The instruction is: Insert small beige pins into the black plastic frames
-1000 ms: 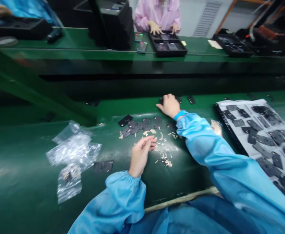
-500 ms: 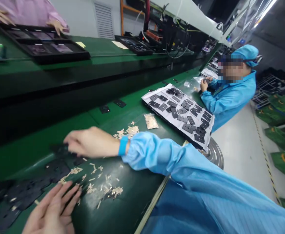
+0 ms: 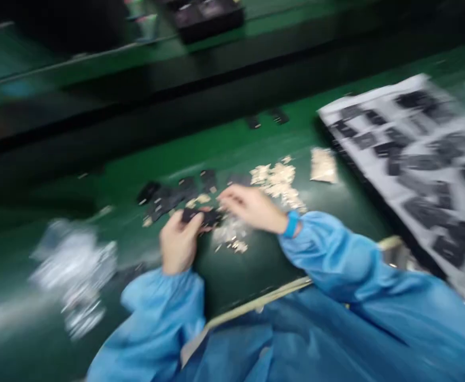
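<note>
Left hand point(image 3: 179, 241) grips a black plate point(image 3: 200, 216); right hand point(image 3: 252, 208) just beside it, grip unclear (frame blurred). Pale scraps point(image 3: 276, 180) lie on the green desk point(image 3: 224, 148).

You're on a factory assembly line here! A long green desk point(image 3: 232, 139) stretches out in front of you, your blue smock sleeve point(image 3: 332, 254) lies across it, and rows of small black parts point(image 3: 423, 159) cover a white sheet point(image 3: 376, 109).
</note>
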Demonstrator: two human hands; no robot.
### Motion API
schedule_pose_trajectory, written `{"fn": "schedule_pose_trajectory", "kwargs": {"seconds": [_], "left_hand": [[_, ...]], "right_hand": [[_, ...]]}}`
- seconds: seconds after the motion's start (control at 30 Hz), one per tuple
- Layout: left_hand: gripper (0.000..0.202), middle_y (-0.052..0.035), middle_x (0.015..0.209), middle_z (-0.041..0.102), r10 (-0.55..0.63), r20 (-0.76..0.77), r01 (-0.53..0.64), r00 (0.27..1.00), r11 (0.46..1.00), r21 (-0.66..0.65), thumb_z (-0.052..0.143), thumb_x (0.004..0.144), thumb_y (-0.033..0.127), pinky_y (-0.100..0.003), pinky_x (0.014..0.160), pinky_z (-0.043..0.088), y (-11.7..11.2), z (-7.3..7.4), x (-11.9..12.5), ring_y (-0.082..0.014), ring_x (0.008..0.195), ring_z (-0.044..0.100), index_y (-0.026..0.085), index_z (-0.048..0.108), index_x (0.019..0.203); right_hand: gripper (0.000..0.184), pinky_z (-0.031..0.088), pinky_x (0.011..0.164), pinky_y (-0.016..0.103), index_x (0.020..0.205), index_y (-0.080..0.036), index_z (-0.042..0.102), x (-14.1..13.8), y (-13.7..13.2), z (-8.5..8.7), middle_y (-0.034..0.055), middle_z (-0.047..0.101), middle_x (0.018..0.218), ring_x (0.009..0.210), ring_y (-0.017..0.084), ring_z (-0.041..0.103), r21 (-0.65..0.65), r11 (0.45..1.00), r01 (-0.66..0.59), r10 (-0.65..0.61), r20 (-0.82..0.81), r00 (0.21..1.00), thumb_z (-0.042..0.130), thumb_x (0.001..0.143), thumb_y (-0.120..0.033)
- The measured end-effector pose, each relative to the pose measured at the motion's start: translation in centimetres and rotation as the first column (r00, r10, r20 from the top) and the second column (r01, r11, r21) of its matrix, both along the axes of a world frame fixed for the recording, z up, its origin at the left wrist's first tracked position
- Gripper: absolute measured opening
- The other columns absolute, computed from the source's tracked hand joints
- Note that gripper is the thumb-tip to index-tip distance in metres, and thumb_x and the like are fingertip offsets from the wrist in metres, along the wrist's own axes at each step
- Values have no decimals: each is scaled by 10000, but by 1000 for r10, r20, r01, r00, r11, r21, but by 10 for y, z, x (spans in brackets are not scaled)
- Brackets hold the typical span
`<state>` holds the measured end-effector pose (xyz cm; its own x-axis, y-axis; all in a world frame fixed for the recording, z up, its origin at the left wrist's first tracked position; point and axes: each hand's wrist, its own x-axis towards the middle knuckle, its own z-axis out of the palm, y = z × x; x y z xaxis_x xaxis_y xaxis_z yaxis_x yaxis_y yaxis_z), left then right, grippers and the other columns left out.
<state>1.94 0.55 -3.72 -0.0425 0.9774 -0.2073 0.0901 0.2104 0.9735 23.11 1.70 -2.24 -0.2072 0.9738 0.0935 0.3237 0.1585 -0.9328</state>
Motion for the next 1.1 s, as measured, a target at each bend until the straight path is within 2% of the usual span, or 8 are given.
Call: {"fn": "schedule_pose_trajectory", "kwargs": {"seconds": [0.13,0.27,0.47,0.6,0.73,0.83,1.0,1.1], "left_hand": [[306,0,881,781,49,153,-66,987,992,109,843,771,427,-228,551,517,11,-16,5,-105,644,652,184,720,911],[406,-66,905,792,37,178,-59,983,991,118,871,715,523,-266,463,451,10,-25,0,-134,602,623,187,721,887],[394,5,713,681,89,381,-157,920,976,150,889,690,508,-221,422,395,15,-23,-2,-102,542,571,207,671,820],[347,14,715,653,119,501,-194,857,976,99,881,707,439,-188,429,411,20,-21,-4,-92,562,590,198,659,822],[282,22,753,665,207,560,-274,802,961,38,852,727,373,-169,436,422,21,-18,-5,-81,578,591,205,662,850],[268,22,754,665,237,568,-301,788,953,19,840,734,360,-167,429,416,20,-16,-5,-79,570,585,207,656,853],[287,16,759,674,231,586,-292,776,956,11,841,730,366,-167,420,415,21,-16,-6,-87,579,613,204,652,873],[279,17,752,670,213,593,-276,776,961,16,840,732,357,-163,426,422,22,-15,-6,-87,588,620,201,651,866]], "right_hand": [[156,515,581,261,951,-178,659,15,10,-18,35,714,777,676,154,681,-117,993,3,-31,-240,970,647,946,-333],[148,499,603,283,893,-177,702,13,1,-18,36,717,771,655,148,638,-76,991,-108,102,-70,992,684,919,-322],[92,479,615,304,879,-193,737,12,-7,-13,19,695,770,651,153,602,92,965,-246,223,206,953,704,911,-273],[202,565,893,384,1093,-214,762,5,-9,-11,70,781,1074,993,227,718,262,876,-405,344,247,906,586,994,-210],[335,431,1188,504,1317,-220,702,-15,-10,-12,80,680,1415,1421,283,540,296,727,-620,481,426,767,540,1025,-226],[331,413,1198,531,1315,-193,702,-13,-7,-15,94,686,1406,1393,289,571,290,670,-683,443,582,682,541,1032,-253],[209,541,1014,534,1040,-161,791,25,-1,-6,125,796,1113,1124,330,721,408,765,-498,120,669,733,606,978,-234],[202,544,1027,530,1035,-160,789,18,-1,2,128,792,1124,1179,338,697,440,758,-481,100,651,753,608,973,-222]]}}
